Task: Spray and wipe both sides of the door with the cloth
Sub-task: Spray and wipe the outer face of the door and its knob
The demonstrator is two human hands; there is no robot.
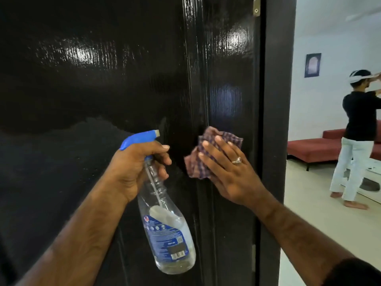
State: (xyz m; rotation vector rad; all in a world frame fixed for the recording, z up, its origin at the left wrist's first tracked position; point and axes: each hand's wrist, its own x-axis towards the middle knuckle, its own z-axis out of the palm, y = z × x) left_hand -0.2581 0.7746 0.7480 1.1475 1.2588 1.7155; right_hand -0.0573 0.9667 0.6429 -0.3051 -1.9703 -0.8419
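nearest, the left hand (138, 162) has its fingers (162, 159) curled round the neck of a clear spray bottle (167, 228), long axis tilted, base down toward the right, blue nozzle (142, 138) aimed at the glossy black door (103, 79). just beyond, the right hand (228, 170), fingers straight and apart, presses a checked cloth (198, 159) flat against the door near its hinge edge. farther off, a person (358, 129) stands by a red sofa (313, 147).

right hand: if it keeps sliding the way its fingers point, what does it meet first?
The right hand presses the checked cloth flat on the dark door, fingers pointing up and left. That line crosses only the door's vertical panel groove; the spray bottle in the left hand sits lower, likely clear.
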